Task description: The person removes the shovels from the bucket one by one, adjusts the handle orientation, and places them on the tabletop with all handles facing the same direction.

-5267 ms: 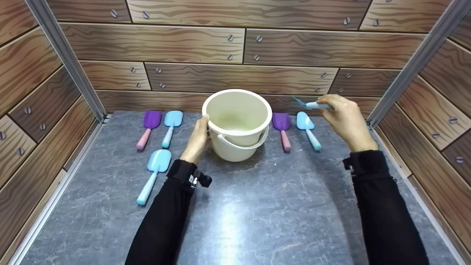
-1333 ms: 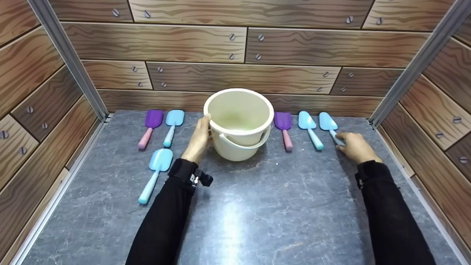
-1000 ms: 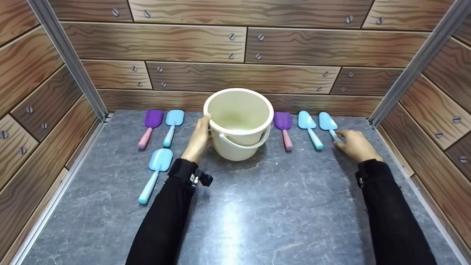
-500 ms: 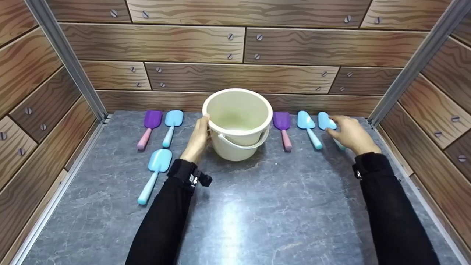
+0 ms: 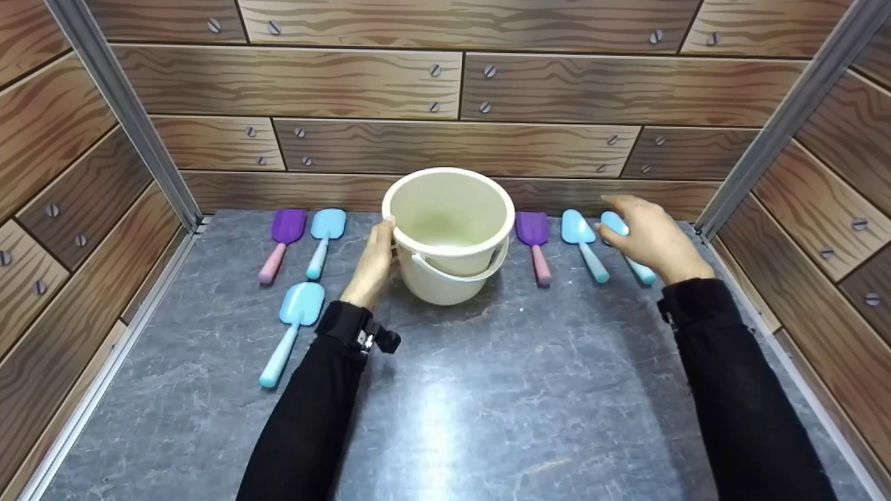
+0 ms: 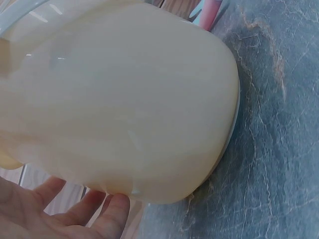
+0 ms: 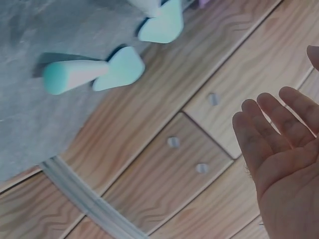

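Observation:
My left hand (image 5: 374, 261) holds the cream plastic bucket (image 5: 445, 275) at its left side, the thumb at the rim. In the left wrist view its curved fingers (image 6: 113, 214) touch the outer wall. The bucket stands upright, its handle hanging down in front. My right hand (image 5: 651, 236) is raised over the rightmost blue toy shovel (image 5: 638, 270), holding nothing, fingers spread from the thumb; it hides part of that shovel. Left of this lie another blue shovel (image 5: 593, 261) and a purple shovel with a pink handle (image 5: 532, 226). The right wrist view shows the rightmost shovel (image 7: 122, 69) lying flat.
Left of the bucket lie a purple shovel with a pink handle (image 5: 287, 226) and a blue shovel (image 5: 327, 224). Another blue shovel (image 5: 301, 303) lies nearer, below them. Wood-patterned walls (image 5: 369, 146) enclose the grey marbled tabletop (image 5: 543, 390) at the back and sides.
The right hand carried a blue shovel over, laid it at the right end of the row, let go and rose off it. The left hand has stayed at the bucket.

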Demonstrator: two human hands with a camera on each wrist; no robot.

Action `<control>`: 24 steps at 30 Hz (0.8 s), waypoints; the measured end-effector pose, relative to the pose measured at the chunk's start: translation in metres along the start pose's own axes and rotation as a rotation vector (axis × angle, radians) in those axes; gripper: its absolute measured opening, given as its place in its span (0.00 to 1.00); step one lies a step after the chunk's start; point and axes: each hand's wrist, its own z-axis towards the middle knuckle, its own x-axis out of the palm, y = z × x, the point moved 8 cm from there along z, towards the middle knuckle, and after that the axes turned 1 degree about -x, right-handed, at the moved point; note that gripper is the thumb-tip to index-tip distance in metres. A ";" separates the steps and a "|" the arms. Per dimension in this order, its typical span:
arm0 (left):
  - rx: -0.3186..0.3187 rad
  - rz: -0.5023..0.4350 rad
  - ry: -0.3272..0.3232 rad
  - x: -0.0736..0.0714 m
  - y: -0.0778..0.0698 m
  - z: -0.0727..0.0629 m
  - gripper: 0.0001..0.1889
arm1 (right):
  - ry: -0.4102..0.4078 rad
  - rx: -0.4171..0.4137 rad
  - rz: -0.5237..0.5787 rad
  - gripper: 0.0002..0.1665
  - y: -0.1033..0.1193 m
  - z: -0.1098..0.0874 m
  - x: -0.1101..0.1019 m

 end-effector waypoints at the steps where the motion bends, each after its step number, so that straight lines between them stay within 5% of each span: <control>1: -0.001 -0.005 -0.001 0.000 0.000 0.000 0.41 | -0.006 -0.008 -0.001 0.42 0.005 0.001 -0.002; 24: -0.018 -0.013 -0.016 0.000 0.000 0.002 0.40 | -0.055 -0.265 -0.105 0.39 0.122 0.021 -0.026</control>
